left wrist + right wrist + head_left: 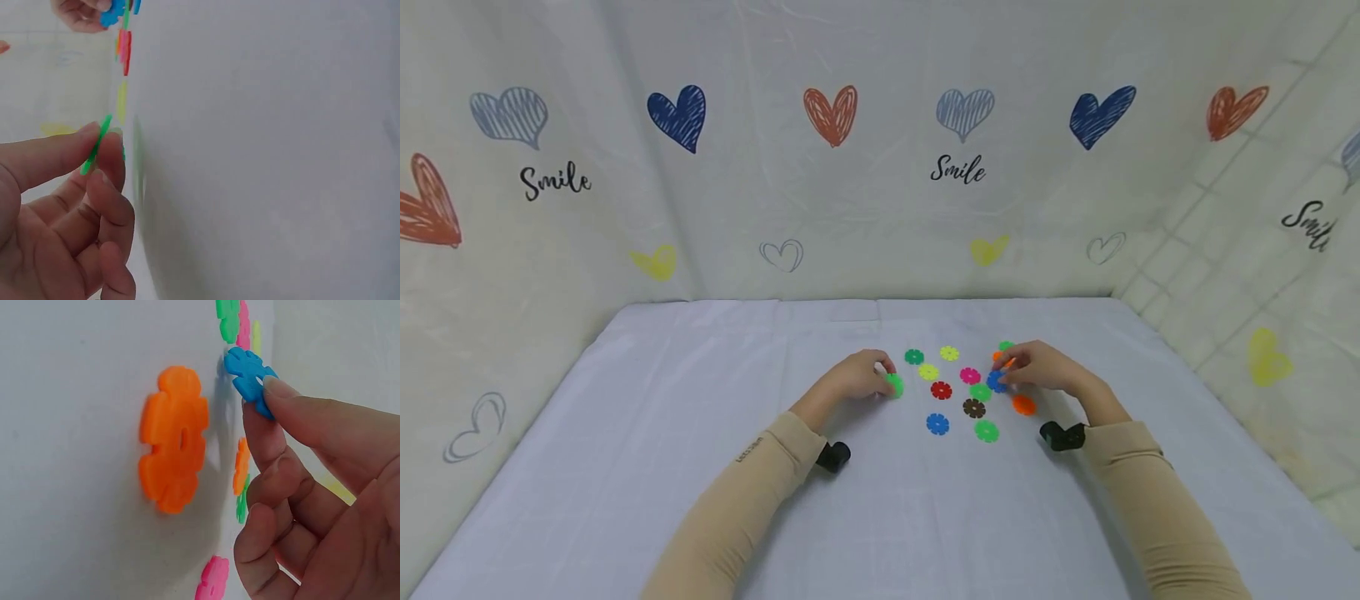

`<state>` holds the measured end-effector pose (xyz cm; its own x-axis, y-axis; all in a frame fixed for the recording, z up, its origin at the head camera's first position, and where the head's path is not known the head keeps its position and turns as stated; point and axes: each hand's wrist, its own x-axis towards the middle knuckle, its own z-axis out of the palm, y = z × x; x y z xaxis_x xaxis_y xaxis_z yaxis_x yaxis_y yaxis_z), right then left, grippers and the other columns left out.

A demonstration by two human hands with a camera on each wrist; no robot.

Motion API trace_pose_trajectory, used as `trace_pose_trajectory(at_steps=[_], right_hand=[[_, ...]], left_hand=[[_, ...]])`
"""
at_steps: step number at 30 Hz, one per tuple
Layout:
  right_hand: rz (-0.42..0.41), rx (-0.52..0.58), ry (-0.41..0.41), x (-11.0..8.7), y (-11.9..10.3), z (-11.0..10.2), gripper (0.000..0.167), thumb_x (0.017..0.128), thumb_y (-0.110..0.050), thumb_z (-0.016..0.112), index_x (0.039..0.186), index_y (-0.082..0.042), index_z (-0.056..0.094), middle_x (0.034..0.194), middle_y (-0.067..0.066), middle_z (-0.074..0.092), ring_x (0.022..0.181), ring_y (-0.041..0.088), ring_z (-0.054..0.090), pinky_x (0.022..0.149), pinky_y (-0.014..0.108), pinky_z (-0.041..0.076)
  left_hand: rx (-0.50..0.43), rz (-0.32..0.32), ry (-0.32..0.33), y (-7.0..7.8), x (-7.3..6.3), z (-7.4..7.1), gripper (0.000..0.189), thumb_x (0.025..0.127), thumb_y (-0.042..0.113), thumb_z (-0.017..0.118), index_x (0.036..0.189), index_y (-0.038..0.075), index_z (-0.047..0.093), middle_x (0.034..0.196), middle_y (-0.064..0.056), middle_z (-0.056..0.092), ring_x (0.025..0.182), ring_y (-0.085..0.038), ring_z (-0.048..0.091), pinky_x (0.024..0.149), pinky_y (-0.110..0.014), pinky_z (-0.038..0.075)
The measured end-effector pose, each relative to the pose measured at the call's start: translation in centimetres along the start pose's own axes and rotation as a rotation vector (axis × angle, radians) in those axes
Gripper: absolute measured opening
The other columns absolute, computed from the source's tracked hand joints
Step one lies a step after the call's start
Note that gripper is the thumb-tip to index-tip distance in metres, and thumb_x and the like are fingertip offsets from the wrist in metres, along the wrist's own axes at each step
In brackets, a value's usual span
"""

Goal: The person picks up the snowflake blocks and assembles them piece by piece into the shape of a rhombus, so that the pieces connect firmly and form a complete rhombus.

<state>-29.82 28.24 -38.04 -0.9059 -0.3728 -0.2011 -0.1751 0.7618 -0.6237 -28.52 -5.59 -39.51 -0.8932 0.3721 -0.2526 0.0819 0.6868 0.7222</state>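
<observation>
Between thumb and index finger, my left hand (859,375) pinches a bright green notched plastic disc (97,145), shaped like a flower, at the left of the spread of discs. My right hand (1043,367) pinches a blue flower disc (251,378) by its edge, just above the cloth. An orange disc (176,440) lies close to that hand. Another orange disc (241,466) and a green one (243,500) lie beyond the fingers. Between the hands are a red disc (941,390), a pink disc (970,376) and a brown disc (973,408).
A white cloth (700,500) covers the table. Nearer the front lie a blue disc (937,424) and a green disc (987,431). Yellow discs (928,372) and a dark green disc (913,357) lie farther back. A curtain (880,208) printed with hearts hangs behind.
</observation>
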Motion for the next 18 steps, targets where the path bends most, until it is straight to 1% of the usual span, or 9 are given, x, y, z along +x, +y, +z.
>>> trace_pose_trajectory(at_steps=[5, 8, 13, 18], right_hand=[[0.007, 0.033, 0.034, -0.1, -0.1, -0.1, 0.026, 0.098, -0.014, 0.067, 0.120, 0.000, 0.070, 0.106, 0.010, 0.068, 0.087, 0.024, 0.059, 0.077, 0.035, 0.051], [0.003, 0.039, 0.056, -0.2, -0.4, -0.2, 0.027, 0.098, -0.015, 0.068, 0.121, -0.001, 0.070, 0.108, 0.011, 0.068, 0.091, 0.025, 0.059, 0.078, 0.035, 0.052], [-0.005, 0.050, 0.087, -0.3, -0.9, -0.1, 0.027, 0.099, -0.015, 0.068, 0.122, -0.002, 0.070, 0.109, 0.010, 0.068, 0.097, 0.027, 0.060, 0.082, 0.038, 0.053], [-0.022, 0.059, 0.136, -0.5, -1.5, 0.0, 0.028, 0.100, -0.016, 0.068, 0.124, -0.003, 0.069, 0.108, 0.011, 0.069, 0.101, 0.031, 0.062, 0.087, 0.044, 0.054]], left_hand=[[-0.117, 0.025, 0.015, -0.8, -0.4, -1.2, 0.029, 0.096, 0.015, 0.073, 0.122, 0.008, 0.064, 0.089, -0.004, 0.072, 0.078, -0.020, 0.060, 0.074, -0.031, 0.047], [-0.155, 0.045, 0.027, -1.2, -0.8, -2.0, 0.030, 0.095, 0.014, 0.073, 0.124, 0.008, 0.065, 0.090, -0.003, 0.074, 0.081, -0.020, 0.062, 0.074, -0.031, 0.048], [-0.191, 0.066, 0.042, -1.7, -1.7, -3.1, 0.031, 0.096, 0.016, 0.072, 0.126, 0.008, 0.066, 0.093, -0.003, 0.075, 0.088, -0.022, 0.064, 0.082, -0.036, 0.049], [-0.212, 0.088, 0.050, -2.1, -2.3, -3.8, 0.032, 0.097, 0.018, 0.071, 0.128, 0.009, 0.066, 0.095, -0.004, 0.075, 0.090, -0.024, 0.064, 0.088, -0.041, 0.047]])
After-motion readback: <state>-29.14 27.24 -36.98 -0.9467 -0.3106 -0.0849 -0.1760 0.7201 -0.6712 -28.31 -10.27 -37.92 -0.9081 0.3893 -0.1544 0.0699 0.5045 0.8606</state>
